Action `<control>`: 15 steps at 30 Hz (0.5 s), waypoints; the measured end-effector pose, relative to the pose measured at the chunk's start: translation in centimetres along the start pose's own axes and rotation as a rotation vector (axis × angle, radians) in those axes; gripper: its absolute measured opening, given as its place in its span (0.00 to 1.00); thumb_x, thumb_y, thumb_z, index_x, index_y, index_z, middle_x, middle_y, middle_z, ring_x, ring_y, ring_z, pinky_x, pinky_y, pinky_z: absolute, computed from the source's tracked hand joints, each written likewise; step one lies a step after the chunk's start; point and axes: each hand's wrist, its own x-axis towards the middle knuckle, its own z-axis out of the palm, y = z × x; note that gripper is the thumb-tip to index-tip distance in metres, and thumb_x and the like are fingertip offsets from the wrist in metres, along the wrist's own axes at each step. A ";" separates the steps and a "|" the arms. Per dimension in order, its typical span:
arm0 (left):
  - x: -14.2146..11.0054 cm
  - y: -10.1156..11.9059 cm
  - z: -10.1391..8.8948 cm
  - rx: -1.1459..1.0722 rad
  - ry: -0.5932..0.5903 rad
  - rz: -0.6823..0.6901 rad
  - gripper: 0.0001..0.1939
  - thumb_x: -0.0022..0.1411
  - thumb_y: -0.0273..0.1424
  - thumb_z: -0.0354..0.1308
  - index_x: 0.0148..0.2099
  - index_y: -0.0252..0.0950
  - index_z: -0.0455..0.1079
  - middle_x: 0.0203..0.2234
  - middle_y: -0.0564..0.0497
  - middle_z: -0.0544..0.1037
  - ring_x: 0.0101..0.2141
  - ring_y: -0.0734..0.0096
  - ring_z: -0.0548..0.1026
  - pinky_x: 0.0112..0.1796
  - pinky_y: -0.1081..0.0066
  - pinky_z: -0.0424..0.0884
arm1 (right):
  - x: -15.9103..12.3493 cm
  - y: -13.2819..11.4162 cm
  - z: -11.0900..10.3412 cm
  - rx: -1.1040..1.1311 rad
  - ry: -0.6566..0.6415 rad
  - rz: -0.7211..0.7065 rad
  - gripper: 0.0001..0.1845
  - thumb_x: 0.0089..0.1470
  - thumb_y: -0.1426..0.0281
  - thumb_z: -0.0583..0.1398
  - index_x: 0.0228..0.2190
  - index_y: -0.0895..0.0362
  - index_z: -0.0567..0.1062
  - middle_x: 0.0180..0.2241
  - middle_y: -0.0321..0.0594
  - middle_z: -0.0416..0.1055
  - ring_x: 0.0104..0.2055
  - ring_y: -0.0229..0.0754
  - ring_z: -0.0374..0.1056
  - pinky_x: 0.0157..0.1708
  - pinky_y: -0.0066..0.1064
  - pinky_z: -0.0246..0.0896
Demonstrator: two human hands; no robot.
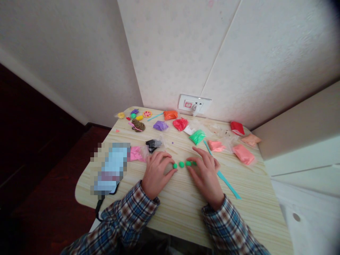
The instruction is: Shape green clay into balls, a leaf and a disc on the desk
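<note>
Three small green clay balls (181, 164) lie in a row on the light wooden table (170, 209), between my hands. My left hand (156, 173) rests on the table with curled fingers, its fingertip touching the leftmost ball. My right hand (205, 173) lies beside the rightmost ball, fingers bent and pressed on a green bit of clay. A long teal plastic tool (225, 182) runs under and past my right hand.
Several small bags of coloured clay lie at the back: green (197, 136), red (180, 124), orange (170, 114), purple (160, 125), pink (243, 154), black (153, 144). Finished clay figures (138, 124) sit at the far left corner. A blurred object (111, 170) lies left. A wall socket (193, 104) is behind.
</note>
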 end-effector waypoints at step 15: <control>-0.1 -0.1 -0.1 -0.005 0.006 0.037 0.09 0.55 0.30 0.62 0.41 0.39 0.73 0.41 0.47 0.74 0.46 0.59 0.68 0.46 0.58 0.63 | 0.0 -0.1 -0.4 0.038 0.038 -0.044 0.12 0.57 0.73 0.55 0.44 0.51 0.69 0.55 0.43 0.64 0.56 0.50 0.58 0.52 0.47 0.47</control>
